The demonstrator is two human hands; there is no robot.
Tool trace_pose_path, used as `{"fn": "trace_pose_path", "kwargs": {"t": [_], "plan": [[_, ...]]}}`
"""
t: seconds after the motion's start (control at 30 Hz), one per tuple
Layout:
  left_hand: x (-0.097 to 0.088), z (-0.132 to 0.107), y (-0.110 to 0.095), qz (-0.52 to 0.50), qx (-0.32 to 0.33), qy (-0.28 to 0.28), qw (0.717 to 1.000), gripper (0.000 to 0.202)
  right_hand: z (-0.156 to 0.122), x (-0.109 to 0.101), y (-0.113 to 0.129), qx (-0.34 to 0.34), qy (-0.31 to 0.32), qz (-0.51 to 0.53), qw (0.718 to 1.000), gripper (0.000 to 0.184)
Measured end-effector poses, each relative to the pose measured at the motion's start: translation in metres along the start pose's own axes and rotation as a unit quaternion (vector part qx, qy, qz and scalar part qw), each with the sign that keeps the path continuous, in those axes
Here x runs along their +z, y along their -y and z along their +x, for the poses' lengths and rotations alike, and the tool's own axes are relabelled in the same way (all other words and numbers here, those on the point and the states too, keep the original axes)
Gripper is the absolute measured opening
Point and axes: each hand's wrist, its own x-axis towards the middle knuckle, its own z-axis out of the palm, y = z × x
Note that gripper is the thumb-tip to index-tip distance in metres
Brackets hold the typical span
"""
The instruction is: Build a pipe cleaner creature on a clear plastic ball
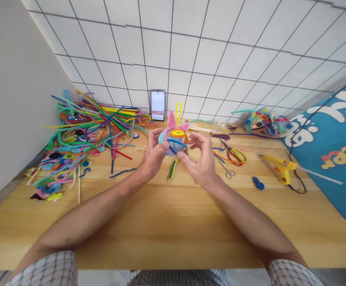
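Between my hands, above the table, is a small round ornament (164,138) wound in pink and light blue pipe cleaner, with two pink pointed ears, a yellow loop on top and a yellow-orange ring on its front. My left hand (153,153) grips its left side, thumb on the front. A curved blue pipe cleaner (175,142) crosses the lower front. My right hand (202,159) has its thumb and a finger around the ornament's right side, thumb near the blue strip's end. Under the ornament, a green and yellow craft knife (172,171) lies on the wood.
Heaped pipe cleaners (101,119) and felt pieces fill the table's left. A phone (158,104) leans on the tiled wall. At right lie yellow-handled scissors (235,155), small scissors (229,172), a blue coil (258,183), a yellow glue gun (280,167) with cord, and colourful ornaments (258,121).
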Motion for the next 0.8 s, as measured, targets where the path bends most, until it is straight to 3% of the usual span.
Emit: {"fn": "trace_pose_path", "kwargs": {"t": [0.07,0.2,0.4,0.53,0.8], "plan": [[0.000,0.002,-0.002,-0.009,0.018,0.010,1.000,0.055,-0.002,0.003,0.001,0.051,0.007,0.041,0.998,0.065],[-0.004,0.004,0.000,0.002,0.050,0.021,0.999,0.057,0.000,0.007,0.005,0.151,0.085,0.156,0.972,0.067],[-0.013,0.009,0.010,0.065,0.098,0.022,0.993,0.061,0.005,0.005,0.011,0.191,0.103,0.271,0.938,0.077],[-0.013,0.001,0.010,0.105,0.094,0.076,0.987,0.059,-0.004,-0.001,0.003,0.172,0.078,0.252,0.949,0.080],[-0.022,-0.024,0.022,0.173,-0.006,0.195,0.966,0.068,-0.050,-0.027,-0.032,0.137,0.037,0.134,0.981,0.080]]}}
